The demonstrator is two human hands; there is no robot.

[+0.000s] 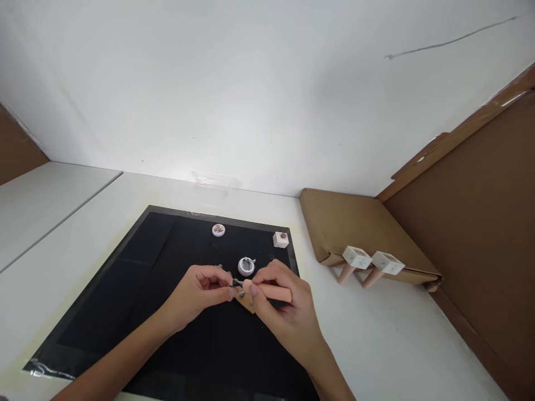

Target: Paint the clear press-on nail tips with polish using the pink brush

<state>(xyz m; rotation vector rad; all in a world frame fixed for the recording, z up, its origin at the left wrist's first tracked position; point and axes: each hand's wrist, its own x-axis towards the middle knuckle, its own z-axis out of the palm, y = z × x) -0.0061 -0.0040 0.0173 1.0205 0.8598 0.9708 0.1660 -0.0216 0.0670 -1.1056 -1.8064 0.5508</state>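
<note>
My right hand (pixel 286 312) is closed round a pink-handled tool (pixel 276 292) with a thin metal shaft pointing left. At the shaft's tip, the fingers of my left hand (pixel 200 292) are pinched together; whatever lies between them is too small to name. Just below both hands, a tan wooden piece (pixel 246 301) with several small grey metal studs shows partly, the rest covered by fingers. Beyond the hands sits a round white case (pixel 246 266) with a grey inside and a small clasp or ring at its upper right.
A black mat (pixel 167 289) covers part of the white table. On its far side lie a round patterned disc (pixel 218 230) and a small white box (pixel 280 240). To the right, two white blocks with pink stems (pixel 357 258) lean by a flat cardboard box (pixel 351 220).
</note>
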